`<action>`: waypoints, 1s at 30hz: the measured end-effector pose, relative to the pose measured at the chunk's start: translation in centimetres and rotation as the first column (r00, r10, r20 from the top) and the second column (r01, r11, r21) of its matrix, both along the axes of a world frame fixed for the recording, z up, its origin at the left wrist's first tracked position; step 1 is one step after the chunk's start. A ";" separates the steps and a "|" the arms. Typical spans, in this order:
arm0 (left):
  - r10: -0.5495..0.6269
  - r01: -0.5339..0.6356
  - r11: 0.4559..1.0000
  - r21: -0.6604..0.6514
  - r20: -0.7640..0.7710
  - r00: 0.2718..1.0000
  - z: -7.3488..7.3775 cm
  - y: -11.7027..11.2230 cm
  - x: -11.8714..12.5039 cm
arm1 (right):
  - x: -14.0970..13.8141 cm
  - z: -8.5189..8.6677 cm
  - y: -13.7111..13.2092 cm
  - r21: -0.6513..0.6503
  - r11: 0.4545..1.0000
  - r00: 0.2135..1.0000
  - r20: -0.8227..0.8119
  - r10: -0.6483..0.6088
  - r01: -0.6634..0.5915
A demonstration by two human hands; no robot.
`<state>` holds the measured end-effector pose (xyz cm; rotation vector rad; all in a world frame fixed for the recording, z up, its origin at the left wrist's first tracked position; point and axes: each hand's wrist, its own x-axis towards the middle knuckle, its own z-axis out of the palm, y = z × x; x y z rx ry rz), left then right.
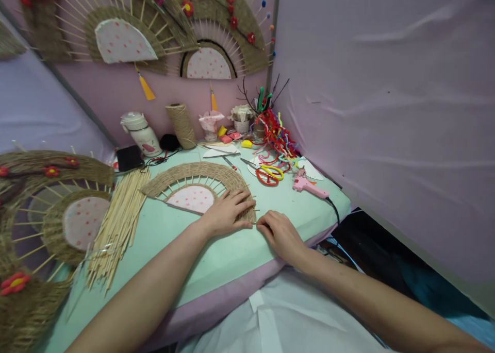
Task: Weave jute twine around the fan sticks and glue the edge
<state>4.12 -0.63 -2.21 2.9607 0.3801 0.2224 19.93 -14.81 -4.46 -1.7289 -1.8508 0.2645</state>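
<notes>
A half-round fan of woven jute cord and wooden sticks (193,180) lies flat on the mint-green table (216,260). Its middle is a white fabric piece with pink dots. My left hand (228,211) rests flat on the fan's right end, fingers stretched out and pressing it down. My right hand (278,232) sits just to the right of that end, its fingers pinched together at the fan's corner, on what seems to be the end of the cord or a stick tip; it is too small to name.
A bundle of wooden sticks (116,224) lies left of the fan. Red and yellow scissors (268,173), a pink glue gun (309,187), pipe cleaners (276,131), a jute spool (181,125) and a white flask (141,133) stand behind. Finished fans (50,224) lie at left.
</notes>
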 end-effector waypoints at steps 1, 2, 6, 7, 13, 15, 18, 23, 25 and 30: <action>-0.004 0.004 1.000 0.001 0.006 1.000 0.0 0.0 0.0 | 0.0 0.0 0.0 0.007 1.000 1.000 0.005 0.003 -0.003; -0.010 0.010 1.000 0.000 0.014 1.000 0.0 0.0 0.0 | 0.0 0.1 0.0 0.015 1.000 1.000 0.009 0.010 -0.010; -0.035 0.035 0.999 0.003 0.055 0.998 -0.1 0.1 0.1 | 0.1 0.3 0.2 0.034 0.999 1.000 0.000 0.015 -0.015; -0.044 0.044 0.999 0.006 0.070 0.997 -0.1 0.1 0.1 | 0.1 0.3 0.3 0.033 0.999 1.000 -0.002 0.002 -0.002; -0.140 0.141 0.990 -0.001 0.148 0.979 0.3 -0.8 0.3 | -0.2 0.4 1.1 0.004 0.997 0.997 0.017 -0.071 0.071; -0.133 0.133 0.991 0.008 0.152 0.979 0.4 -1.2 0.4 | -0.2 0.6 1.1 -0.005 0.997 0.997 0.021 -0.076 0.076; -0.097 0.093 0.995 0.031 0.151 0.984 0.2 -1.7 0.3 | 0.1 1.0 0.9 -0.043 0.997 0.997 0.008 -0.071 0.072; -0.098 0.092 0.995 0.044 0.160 0.982 -0.1 -1.8 0.3 | 0.7 1.2 0.9 -0.063 0.996 0.996 -0.052 -0.072 0.069; -0.098 0.093 0.995 0.041 0.166 0.981 -0.2 -1.8 0.3 | 0.8 1.1 1.1 -0.045 0.996 0.995 -0.058 -0.077 0.074; -0.077 0.076 0.997 0.011 0.188 0.979 -0.4 -1.8 0.4 | 0.4 1.0 1.4 -0.025 0.995 0.996 -0.001 -0.094 0.094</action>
